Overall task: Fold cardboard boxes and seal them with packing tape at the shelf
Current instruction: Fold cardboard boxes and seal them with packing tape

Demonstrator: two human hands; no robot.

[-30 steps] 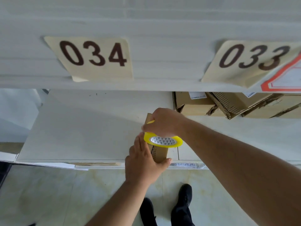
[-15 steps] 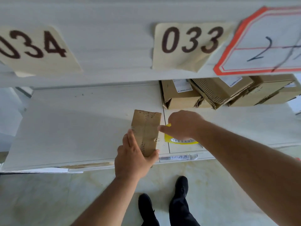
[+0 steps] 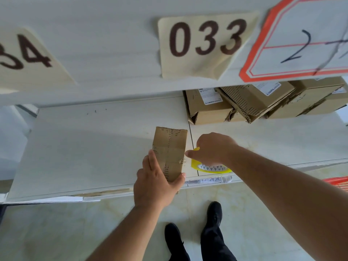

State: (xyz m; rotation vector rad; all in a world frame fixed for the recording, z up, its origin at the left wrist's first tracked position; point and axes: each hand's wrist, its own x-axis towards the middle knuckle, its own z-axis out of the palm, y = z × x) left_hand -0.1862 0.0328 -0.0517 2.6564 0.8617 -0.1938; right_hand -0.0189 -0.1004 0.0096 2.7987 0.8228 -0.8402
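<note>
A small brown cardboard box point(image 3: 169, 149) lies lengthwise on the white shelf point(image 3: 84, 153), its near end over the shelf's front edge. My left hand point(image 3: 156, 182) holds that near end, fingers along the left side and thumb on the right. Just right of the box sits a yellow roll of packing tape point(image 3: 209, 166) on the shelf. My right hand point(image 3: 211, 147) grips the roll from above, a fingertip reaching toward the box's right edge. Most of the roll is hidden under the hand.
Several brown cardboard boxes point(image 3: 254, 100) with white labels are stacked at the back right of the shelf. The shelf above carries paper labels 033 point(image 3: 205, 40) and 034. My black shoes point(image 3: 212, 213) stand on the pale floor below. An orange object point(image 3: 337, 182) shows at right.
My right hand has carried the tape roll from above the box down to the shelf on its right, uncovering the box. The view has shifted right.
</note>
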